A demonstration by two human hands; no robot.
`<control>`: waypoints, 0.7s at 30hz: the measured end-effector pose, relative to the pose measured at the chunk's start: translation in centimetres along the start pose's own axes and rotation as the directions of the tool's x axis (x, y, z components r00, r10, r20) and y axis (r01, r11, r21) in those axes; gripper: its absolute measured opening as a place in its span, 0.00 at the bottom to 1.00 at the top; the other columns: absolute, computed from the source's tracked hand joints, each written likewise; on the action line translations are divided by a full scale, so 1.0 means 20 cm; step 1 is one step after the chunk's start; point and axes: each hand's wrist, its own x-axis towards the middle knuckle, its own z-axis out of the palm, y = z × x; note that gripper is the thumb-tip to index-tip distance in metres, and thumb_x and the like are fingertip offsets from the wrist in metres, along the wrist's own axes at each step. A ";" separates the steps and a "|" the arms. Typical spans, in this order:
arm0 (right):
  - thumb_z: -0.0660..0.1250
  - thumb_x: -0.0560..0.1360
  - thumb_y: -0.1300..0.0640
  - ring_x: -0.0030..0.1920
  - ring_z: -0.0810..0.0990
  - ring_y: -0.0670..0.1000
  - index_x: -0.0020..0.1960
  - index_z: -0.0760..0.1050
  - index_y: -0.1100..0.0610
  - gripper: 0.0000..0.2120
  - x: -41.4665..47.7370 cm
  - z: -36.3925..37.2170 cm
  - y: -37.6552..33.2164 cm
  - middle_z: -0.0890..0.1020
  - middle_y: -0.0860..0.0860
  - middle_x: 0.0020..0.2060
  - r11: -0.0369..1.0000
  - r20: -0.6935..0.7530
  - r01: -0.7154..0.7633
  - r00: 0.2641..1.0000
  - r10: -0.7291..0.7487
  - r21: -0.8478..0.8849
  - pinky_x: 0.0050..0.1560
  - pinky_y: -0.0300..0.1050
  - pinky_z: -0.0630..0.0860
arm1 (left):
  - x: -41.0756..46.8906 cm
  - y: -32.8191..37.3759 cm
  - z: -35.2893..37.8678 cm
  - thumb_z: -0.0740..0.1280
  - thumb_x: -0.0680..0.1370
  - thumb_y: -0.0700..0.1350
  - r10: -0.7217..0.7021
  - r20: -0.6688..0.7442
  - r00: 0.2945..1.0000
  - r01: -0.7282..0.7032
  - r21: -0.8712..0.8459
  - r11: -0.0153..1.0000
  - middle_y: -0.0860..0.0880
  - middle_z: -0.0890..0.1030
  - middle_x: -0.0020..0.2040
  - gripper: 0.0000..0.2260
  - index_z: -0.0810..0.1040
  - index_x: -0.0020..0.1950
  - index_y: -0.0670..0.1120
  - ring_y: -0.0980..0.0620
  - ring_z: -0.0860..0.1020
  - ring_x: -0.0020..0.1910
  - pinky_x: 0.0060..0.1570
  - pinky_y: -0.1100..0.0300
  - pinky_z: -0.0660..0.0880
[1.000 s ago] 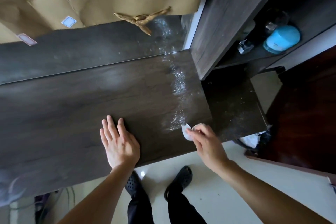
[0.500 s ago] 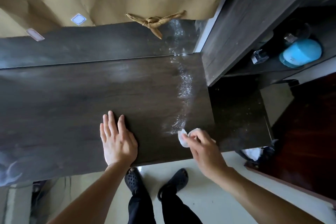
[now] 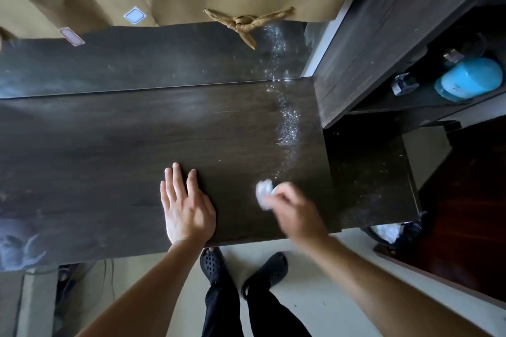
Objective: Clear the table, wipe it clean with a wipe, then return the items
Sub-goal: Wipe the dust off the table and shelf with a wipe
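Right hand (image 3: 293,208) pinches a balled-up white wipe (image 3: 264,193) at the fingertips, pressed onto the table (image 3: 109,145) near its front edge. The hand is motion-blurred, so it's mid-stroke. Versus half a second ago, the wipe has slid closer to the left hand (image 3: 187,205). That hand hasn't moved: flat, fingers straight, palm down just left of the wipe, bracing.

Straight beyond the wipe, a glistening wet streak (image 3: 287,128) runs to the back of the table, not yet spread. Left of the grip the surface is dull and smeared in places; can't tell if it's been wiped.

Right of the grip, past the table's end, there's a lower dusty ledge (image 3: 367,172). Further right and beyond, a shelf (image 3: 383,35) holds a blue tub (image 3: 469,76).

My read: clearing looks done and wiping is under way, with the stroke now heading left. The streak and the left stretch remain, then the items go back.
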 end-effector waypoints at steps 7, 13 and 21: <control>0.63 0.71 0.68 0.41 0.78 0.58 0.54 0.79 0.57 0.15 0.24 -0.04 0.18 0.75 0.56 0.45 0.950 -0.291 -0.303 0.918 0.270 -0.074 0.38 0.48 0.74 | 0.00 -0.01 0.00 0.53 0.74 0.43 0.011 -0.024 1.000 -0.011 -0.012 1.000 0.35 0.62 0.73 0.22 0.68 0.67 0.39 0.36 0.57 0.73 0.72 0.41 0.54; 0.62 0.75 0.58 0.44 0.73 0.46 0.54 0.77 0.51 0.09 0.12 0.07 -0.01 0.74 0.48 0.44 0.998 0.065 0.068 0.996 -0.068 0.009 0.40 0.41 0.73 | 0.00 0.00 0.00 0.52 0.75 0.44 0.012 -0.032 0.999 -0.013 -0.029 0.999 0.35 0.62 0.72 0.22 0.69 0.67 0.39 0.36 0.57 0.73 0.72 0.42 0.54; 0.59 0.79 0.46 0.40 0.74 0.45 0.46 0.77 0.48 0.11 0.18 0.08 0.01 0.75 0.44 0.38 0.979 -0.195 -0.205 0.960 0.201 0.004 0.43 0.46 0.74 | 0.00 -0.02 0.01 0.54 0.74 0.43 0.027 -0.027 0.999 -0.028 -0.024 0.999 0.34 0.62 0.73 0.22 0.68 0.67 0.39 0.35 0.57 0.73 0.72 0.41 0.55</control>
